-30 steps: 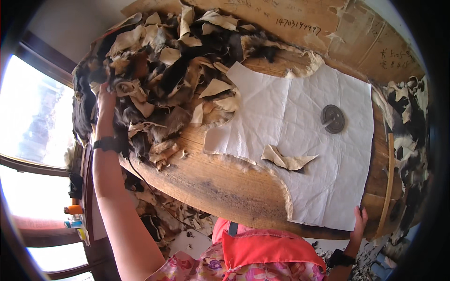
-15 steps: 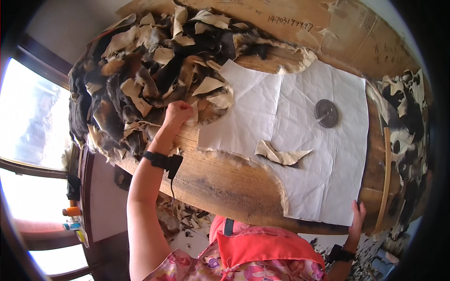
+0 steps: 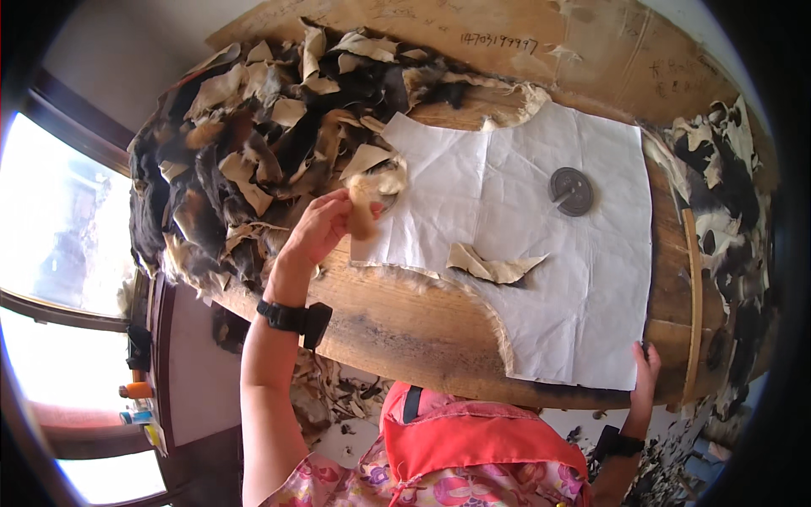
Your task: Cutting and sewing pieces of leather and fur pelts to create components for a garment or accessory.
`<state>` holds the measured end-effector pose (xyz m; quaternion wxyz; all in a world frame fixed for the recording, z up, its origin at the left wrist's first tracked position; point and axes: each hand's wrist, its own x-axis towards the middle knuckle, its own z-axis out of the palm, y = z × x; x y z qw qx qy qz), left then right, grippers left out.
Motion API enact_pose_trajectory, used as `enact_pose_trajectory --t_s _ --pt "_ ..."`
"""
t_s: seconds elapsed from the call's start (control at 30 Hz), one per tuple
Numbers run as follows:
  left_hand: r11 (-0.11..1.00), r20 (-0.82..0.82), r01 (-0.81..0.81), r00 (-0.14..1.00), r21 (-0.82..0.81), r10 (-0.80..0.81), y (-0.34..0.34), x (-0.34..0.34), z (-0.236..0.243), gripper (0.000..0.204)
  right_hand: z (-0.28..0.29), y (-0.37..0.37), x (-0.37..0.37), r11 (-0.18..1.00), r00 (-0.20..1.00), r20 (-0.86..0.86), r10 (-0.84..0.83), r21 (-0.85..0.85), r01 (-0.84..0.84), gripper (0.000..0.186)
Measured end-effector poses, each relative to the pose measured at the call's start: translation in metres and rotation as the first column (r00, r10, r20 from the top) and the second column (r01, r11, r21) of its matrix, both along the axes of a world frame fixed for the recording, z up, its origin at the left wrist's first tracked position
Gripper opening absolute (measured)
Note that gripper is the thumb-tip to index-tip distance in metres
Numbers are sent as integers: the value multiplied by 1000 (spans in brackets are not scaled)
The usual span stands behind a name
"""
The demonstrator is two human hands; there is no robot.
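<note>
My left hand (image 3: 319, 226) pinches a small tan and pale fur scrap (image 3: 362, 213), raised at the left edge of a white vest-shaped pattern sheet (image 3: 541, 313). Fur shows along the sheet's curved edges, so a pelt piece (image 3: 505, 342) lies under it. Beside the sheet's near right corner is my right hand (image 3: 646, 372), its fingers curled round; a small dark tip shows there, too little to name. On the sheet rest a round dark grey disc weight (image 3: 572, 192) with a slot and a curved hide scrap (image 3: 494, 266).
A big heap of black, brown and cream fur scraps (image 3: 253, 160) covers the far left of the wooden board (image 3: 405, 329). More fur pieces (image 3: 718, 228) hang at the right, beyond a wooden strip (image 3: 693, 304). Cardboard (image 3: 583, 51) stands behind; scraps (image 3: 338, 393) litter the floor.
My left hand has lifted the fur scrap from beside the heap and turned it towards the pattern sheet. The whole view has shifted slightly. My right hand stays at the sheet's corner.
</note>
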<state>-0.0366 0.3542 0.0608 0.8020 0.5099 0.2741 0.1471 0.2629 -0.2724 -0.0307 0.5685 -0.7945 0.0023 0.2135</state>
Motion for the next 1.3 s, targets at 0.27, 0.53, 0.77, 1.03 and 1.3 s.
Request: enact_pose_trajectory --t_s 0.27,0.53,0.77,1.03,1.3 --pt "991 298 110 946 75 -128 -73 57 -1 68 -7 6 -7 999 994 102 -41 -23 43 24" --pt "934 246 -168 965 314 90 -92 82 -32 46 0 14 -15 997 989 142 -46 -51 53 18" --pt "691 211 -686 728 228 653 19 -29 -58 38 6 20 -18 996 988 132 -76 -28 81 18" --pt "680 -87 -632 706 372 703 -17 -57 -69 24 2 12 -15 997 992 108 -61 -47 67 20" --pt "745 -263 -656 703 122 661 -69 -19 -95 27 18 6 -16 994 998 -46 31 103 -26 26"
